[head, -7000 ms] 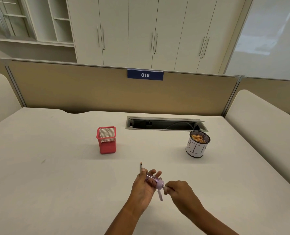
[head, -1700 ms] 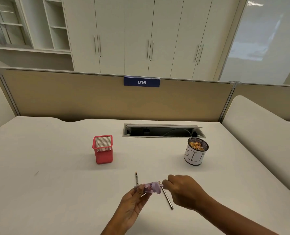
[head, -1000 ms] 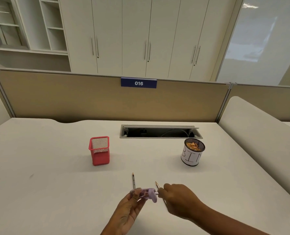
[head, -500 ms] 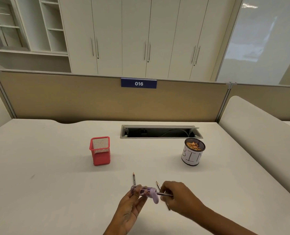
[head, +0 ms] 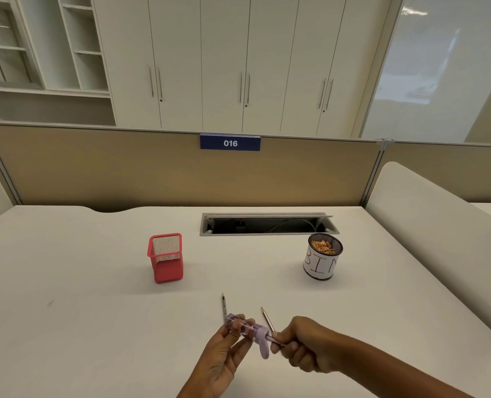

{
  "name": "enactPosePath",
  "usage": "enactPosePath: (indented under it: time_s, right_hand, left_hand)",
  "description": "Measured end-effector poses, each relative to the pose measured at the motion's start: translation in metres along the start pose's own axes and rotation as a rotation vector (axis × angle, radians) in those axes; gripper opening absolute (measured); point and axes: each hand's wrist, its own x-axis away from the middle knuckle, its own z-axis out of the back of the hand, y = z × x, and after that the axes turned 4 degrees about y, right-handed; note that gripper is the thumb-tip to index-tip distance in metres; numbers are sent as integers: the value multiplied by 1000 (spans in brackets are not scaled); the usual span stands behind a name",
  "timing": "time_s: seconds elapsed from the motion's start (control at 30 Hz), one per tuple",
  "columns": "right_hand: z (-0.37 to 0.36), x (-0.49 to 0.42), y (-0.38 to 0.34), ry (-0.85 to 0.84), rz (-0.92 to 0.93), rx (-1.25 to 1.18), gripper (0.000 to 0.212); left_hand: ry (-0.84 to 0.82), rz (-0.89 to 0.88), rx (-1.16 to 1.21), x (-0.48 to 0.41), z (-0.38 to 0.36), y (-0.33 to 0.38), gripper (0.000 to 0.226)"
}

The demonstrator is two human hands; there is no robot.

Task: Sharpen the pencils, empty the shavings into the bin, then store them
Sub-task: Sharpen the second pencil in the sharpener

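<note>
Now the purple sharpener [head: 245, 330] sits low and near the middle of the view, raised a little above the table [head: 80, 311], with a pencil [head: 276, 340] pushed into its right end. The left hand [head: 224, 354] pinches the sharpener's clear body between thumb and fingertips; the right hand [head: 307, 347] is curled round the pencil's shaft, which is mostly hidden inside the fist. Seven seconds ago only one sharpened pencil [head: 224, 307] lay on the table; a second one [head: 267, 318] now lies just beside the hands, tip pointing away, and the right hand, which less than two seconds ago was at the sharpener's mouth with no pencil seated, now has another one in. That suggests the sharpening step is well along but not finished. Further out, the red mesh holder [head: 166, 262] stands to the left with no pencil showing in it, and the bin [head: 322, 267] to the right already holds shavings [head: 323, 246]; emptying and storing are still to come.
</note>
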Motion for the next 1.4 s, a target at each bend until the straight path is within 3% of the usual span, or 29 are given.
enactPosePath:
  time_s: [0.07,0.2,0.3,0.4,0.47,0.5,0.6,0.63,0.7,0.8,0.9,1.03,1.1,1.17,1.23,1.33,1.4]
  right_hand:
    - [-5,0,-2,159,197,257,29]
    - [-9,3,5,566,762,1014,11]
    - [-7,4,14,784,975,1482,31]
    - [-9,0,17,814,972,1559,32]
    - [-15,6,13,725,881,1486,19]
    - [-16,5,11,640,788,1274,14]
    - [-6,-2,6,209,235,264,37]
    - [-2,-2,5,62,61,32,38]
    - [4,-4,7,-59,-33,-114,39]
    - [3,-4,3,74,174,163,40]
    - [-4,-1,3,406,532,697,24]
    - [-8,2,12,728,975,1407,31]
    - [-9,3,13,787,1006,1464,37]
    - [-9,6,12,784,1007,1515,30]
    - [-10,3,14,609,827,1233,6]
    - [-1,-2,14,232,309,219,51]
    - [8,-4,14,-7,11,-152,57]
  left_hand:
    - [20,-14,5,-2,-1,0,15]
    - [41,-60,22,-3,-2,0,14]
    - [60,-59,61,-2,-1,1,15]
    - [55,-53,65,0,-5,1,15]
    - [54,-45,48,2,-5,1,15]
    - [53,-40,33,2,-5,1,14]
    - [35,-24,-6,3,-2,2,15]
    - [29,-18,-12,4,-1,2,15]
    - [30,-15,-30,4,0,1,15]
    - [55,-26,-35,2,-3,1,12]
    - [88,-56,15,1,-5,4,17]
    - [62,-48,60,3,-9,7,16]
    - [42,-39,44,6,-12,6,13]
    - [36,-46,26,7,-15,5,13]
    - [38,-52,-3,5,-15,5,12]
    - [10,-24,-47,3,-15,2,12]
    - [4,6,-58,3,-14,-1,13]
